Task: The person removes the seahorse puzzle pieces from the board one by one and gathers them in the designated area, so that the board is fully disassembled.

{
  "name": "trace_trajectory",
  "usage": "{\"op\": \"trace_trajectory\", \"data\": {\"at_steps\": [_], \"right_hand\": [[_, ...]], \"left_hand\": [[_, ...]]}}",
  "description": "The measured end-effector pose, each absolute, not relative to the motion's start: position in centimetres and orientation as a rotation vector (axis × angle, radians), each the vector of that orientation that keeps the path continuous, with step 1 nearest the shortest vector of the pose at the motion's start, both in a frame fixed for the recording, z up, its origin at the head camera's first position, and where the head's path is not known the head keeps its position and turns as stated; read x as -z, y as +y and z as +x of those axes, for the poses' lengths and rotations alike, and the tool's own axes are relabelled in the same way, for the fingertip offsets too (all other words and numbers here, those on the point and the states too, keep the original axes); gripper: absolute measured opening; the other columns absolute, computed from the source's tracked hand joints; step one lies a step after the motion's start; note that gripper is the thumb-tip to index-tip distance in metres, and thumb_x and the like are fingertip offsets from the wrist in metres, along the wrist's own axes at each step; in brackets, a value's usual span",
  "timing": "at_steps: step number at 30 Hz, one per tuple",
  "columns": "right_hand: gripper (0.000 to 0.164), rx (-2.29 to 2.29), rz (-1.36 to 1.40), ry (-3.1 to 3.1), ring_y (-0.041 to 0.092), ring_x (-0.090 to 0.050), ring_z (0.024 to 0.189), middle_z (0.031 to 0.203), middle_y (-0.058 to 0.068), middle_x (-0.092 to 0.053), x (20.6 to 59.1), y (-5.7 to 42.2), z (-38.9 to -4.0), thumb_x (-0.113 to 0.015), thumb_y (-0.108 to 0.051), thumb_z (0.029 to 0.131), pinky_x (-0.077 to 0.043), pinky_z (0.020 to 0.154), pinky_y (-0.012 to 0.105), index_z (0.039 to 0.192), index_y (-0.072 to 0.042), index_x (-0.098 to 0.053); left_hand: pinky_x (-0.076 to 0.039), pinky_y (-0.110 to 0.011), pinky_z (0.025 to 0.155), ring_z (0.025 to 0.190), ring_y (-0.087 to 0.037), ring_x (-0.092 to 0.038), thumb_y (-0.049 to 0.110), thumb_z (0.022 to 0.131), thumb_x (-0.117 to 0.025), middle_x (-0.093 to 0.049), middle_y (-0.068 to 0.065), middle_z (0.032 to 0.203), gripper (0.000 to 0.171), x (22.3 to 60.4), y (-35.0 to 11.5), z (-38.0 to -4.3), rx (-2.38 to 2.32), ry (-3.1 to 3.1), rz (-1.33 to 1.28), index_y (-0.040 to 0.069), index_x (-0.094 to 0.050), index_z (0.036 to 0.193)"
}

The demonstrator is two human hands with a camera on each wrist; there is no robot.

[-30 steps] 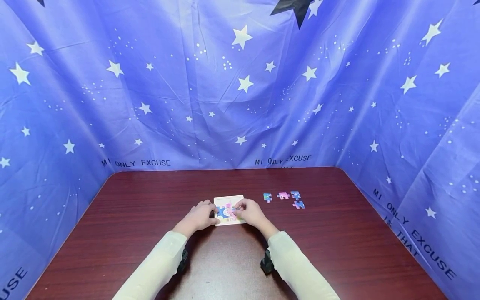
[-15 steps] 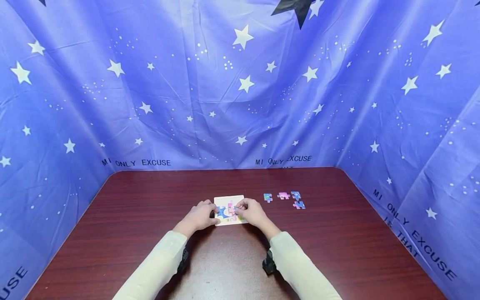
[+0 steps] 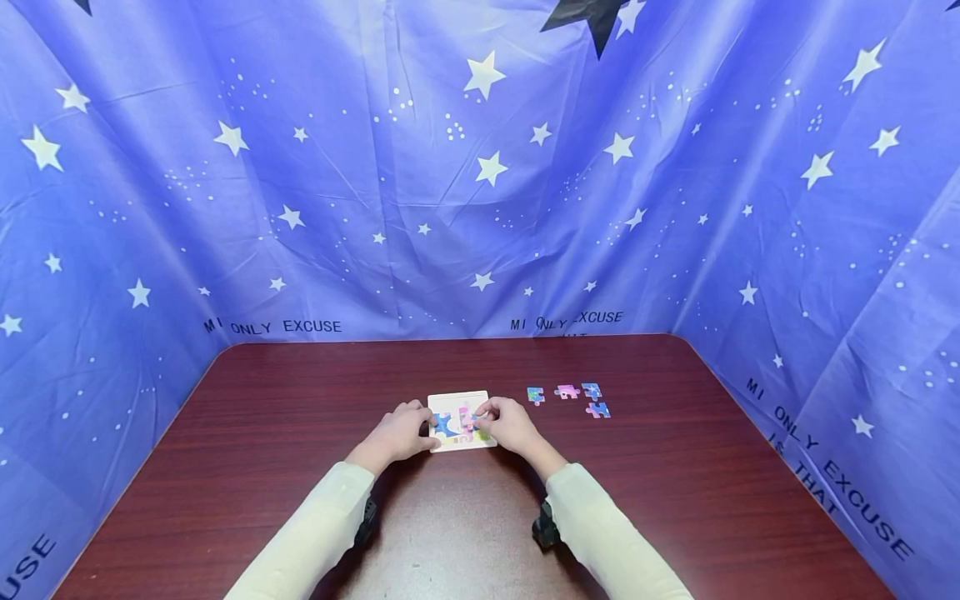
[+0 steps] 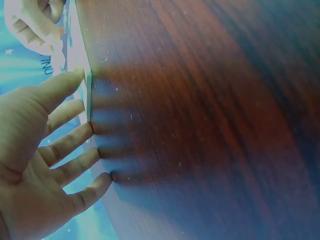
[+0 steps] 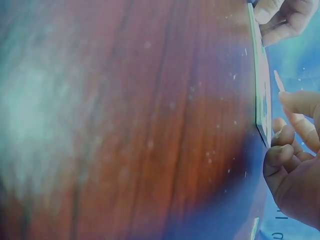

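puzzle board (image 3: 459, 421) | white, square, flat | partly filled: blue, pink pieces

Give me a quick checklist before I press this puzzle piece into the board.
1. Board steadied: left hand touches the puzzle board at its left edge, ok.
2. Piece held: right hand pinches a pink piece over the board, ok.
3. Piece lined up with its slot: cannot tell, fingers hide it.
4. Board flat on the table: ok.
5. Spare pieces in reach, right of the board: ok.
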State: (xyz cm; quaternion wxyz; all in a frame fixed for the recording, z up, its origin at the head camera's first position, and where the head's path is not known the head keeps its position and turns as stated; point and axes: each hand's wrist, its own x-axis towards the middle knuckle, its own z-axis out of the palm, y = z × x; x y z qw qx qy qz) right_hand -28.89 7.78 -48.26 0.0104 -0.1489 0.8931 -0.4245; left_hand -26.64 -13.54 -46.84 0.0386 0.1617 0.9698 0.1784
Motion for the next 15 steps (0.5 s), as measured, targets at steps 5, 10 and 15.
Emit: {"op": "trace_trajectory", "data": {"at_steps": [5,10,15], "right_hand": [[0.008,1.311,-0.456,2.785,0.009,-0.045,0.058,0.070,0.000,-0.053,48.0,8.1,-29.0,-0.067,-0.010,0.082,-0.038,0.055,0.023,0.089,-0.005,-0.066],[0.008,1.318,-0.427,2.769,0.010,-0.043,0.055,0.071,0.001,-0.052,48.0,8.7,-29.0,-0.066,-0.010,0.084,-0.037,0.051,0.022,0.090,-0.005,-0.066],[0.008,1.302,-0.426,2.785,0.009,-0.042,0.055,0.071,0.000,-0.052,48.0,9.2,-28.8,-0.066,-0.011,0.084,-0.035,0.051,0.020,0.089,-0.005,-0.065]], "left_hand": [[-0.042,-0.051,0.087,0.105,-0.028,-0.052,0.032,0.080,-0.072,-0.055,-0.003,0.102,0.029,46.8,-13.5,-26.7,-0.544,2.972,0.490,0.013,-0.066,0.102],[-0.041,-0.052,0.087,0.104,-0.028,-0.052,0.031,0.080,-0.072,-0.055,-0.003,0.102,0.029,46.7,-13.4,-26.6,-0.554,2.966,0.494,0.013,-0.066,0.102],[-0.041,-0.053,0.088,0.104,-0.028,-0.052,0.031,0.081,-0.072,-0.055,-0.003,0.102,0.028,46.9,-13.5,-26.7,-0.551,2.965,0.491,0.013,-0.066,0.101]]}}
